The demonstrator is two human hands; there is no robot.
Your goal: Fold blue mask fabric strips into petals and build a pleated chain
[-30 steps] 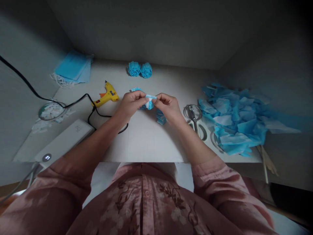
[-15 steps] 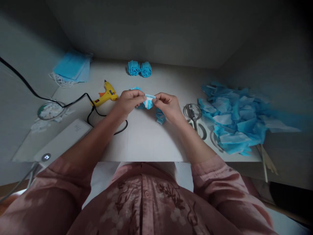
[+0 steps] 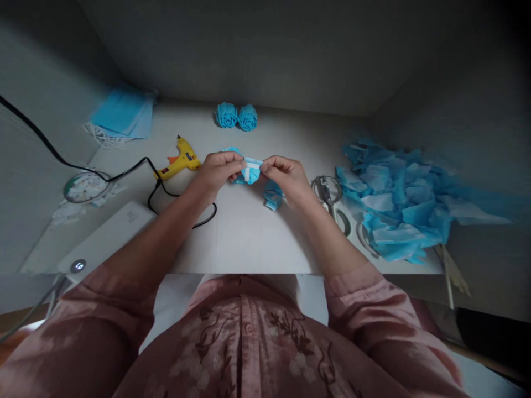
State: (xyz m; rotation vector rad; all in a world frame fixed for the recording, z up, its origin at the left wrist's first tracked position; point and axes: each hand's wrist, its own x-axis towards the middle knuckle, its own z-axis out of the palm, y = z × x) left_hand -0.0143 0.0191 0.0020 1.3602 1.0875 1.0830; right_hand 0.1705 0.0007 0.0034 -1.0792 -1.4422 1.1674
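Over the white worktop [image 3: 238,243], the left hand [image 3: 218,170] and right hand [image 3: 288,173] pinch opposite ends of a blue fabric piece [image 3: 251,174] between closed fingers, seemingly to hold it taut, the yellow glue gun [image 3: 182,160] lying nearby.

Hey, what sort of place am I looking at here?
Probably a small craft workspace, perhaps at home: a white tabletop against a wall, with a yellow glue gun, scissors and a heap of blue and white scraps.
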